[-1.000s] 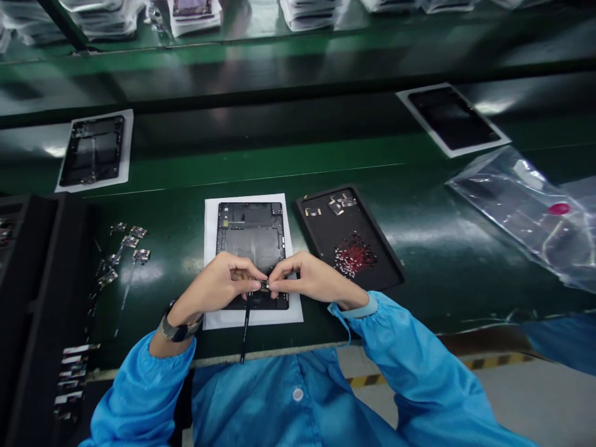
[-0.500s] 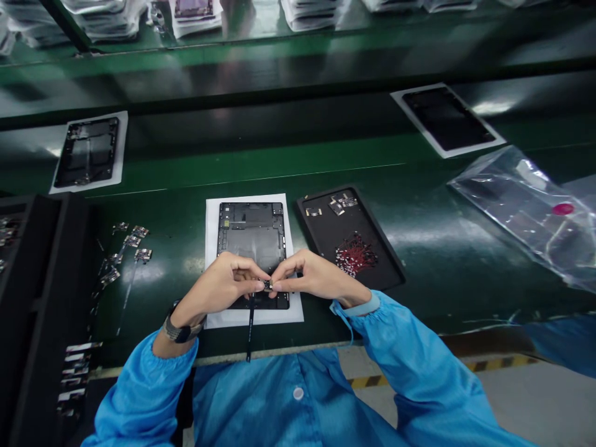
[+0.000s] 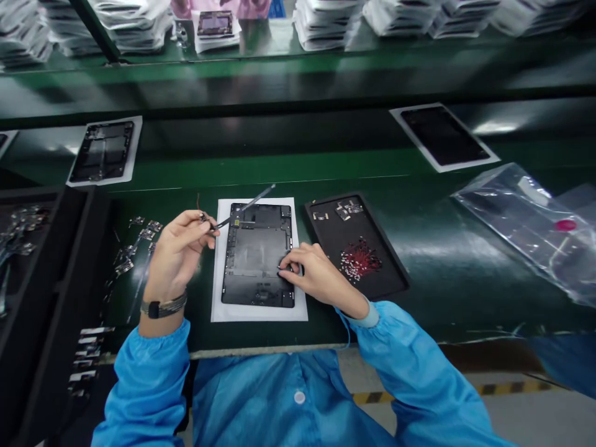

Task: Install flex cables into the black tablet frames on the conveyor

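Observation:
My left hand (image 3: 174, 254) is raised at the left edge of the white sheet (image 3: 216, 298), pinching a small circuit board (image 3: 205, 218). A long flat ribbon cable (image 3: 251, 203) runs from that board up and to the right, and a thin dark reddish wire sticks up beside it. Under the cable lies a black tablet back housing (image 3: 258, 248), flat on the sheet. Over the housing's right edge, my right hand (image 3: 311, 270) has thumb and fingers brought together; whatever is between the tips is too small to make out.
Right of the housing is a black tray (image 3: 395, 273) with red-and-black wired parts (image 3: 358, 259) and small boards (image 3: 347, 210). Several loose boards (image 3: 149, 230) lie left, beside a black box (image 3: 69, 248). A clear plastic bag (image 3: 526, 217) lies right. Other housings (image 3: 442, 133) rest behind.
My hands have parted: the left moved up and left with the small board, its cable swinging from hanging down to pointing up right. The right moved slightly rightward over the housing.

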Available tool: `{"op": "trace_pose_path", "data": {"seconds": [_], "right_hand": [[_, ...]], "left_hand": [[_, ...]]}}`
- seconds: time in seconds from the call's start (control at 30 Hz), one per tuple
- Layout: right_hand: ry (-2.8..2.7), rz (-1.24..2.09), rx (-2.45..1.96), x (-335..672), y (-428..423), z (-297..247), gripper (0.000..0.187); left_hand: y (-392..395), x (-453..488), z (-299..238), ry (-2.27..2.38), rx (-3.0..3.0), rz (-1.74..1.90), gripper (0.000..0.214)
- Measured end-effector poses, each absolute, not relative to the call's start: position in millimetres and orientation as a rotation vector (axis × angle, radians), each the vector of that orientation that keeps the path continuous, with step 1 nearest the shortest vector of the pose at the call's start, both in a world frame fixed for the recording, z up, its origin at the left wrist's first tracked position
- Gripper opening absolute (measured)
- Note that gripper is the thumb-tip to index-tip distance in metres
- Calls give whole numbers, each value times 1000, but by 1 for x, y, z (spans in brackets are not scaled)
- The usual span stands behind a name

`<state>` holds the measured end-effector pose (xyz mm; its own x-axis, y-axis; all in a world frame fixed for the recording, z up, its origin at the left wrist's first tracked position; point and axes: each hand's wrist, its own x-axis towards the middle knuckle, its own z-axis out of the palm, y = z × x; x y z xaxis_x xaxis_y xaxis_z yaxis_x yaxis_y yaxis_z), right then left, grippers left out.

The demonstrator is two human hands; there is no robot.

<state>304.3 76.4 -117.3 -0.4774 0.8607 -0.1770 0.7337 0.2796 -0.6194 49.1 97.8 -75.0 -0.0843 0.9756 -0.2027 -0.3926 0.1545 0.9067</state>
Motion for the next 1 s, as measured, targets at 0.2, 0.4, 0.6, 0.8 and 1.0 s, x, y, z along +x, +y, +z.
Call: {"op": "trace_pose_path", "data": {"seconds": [0.2,0.4,0.6,0.8,1.0], "right_hand": [[-2249,1148,-1319,301,74,-118,10],[-2166,1285,-1250,300,73,-121,7],[-2061,1360,-1205,299,71,-123,9],[-1980,1395,-1224,298,71,-123,8],[-1968,1396,-1272,299,70,-125,8]], "left_hand": [[93,78,-92,1142,765,1090,31],[86,94,-108,1146,877,727,20],[84,97,-110,1126,894,545,19],[84,97,-112,1170,948,459,12],[82,96,-117,1136,950,441,10]]}}
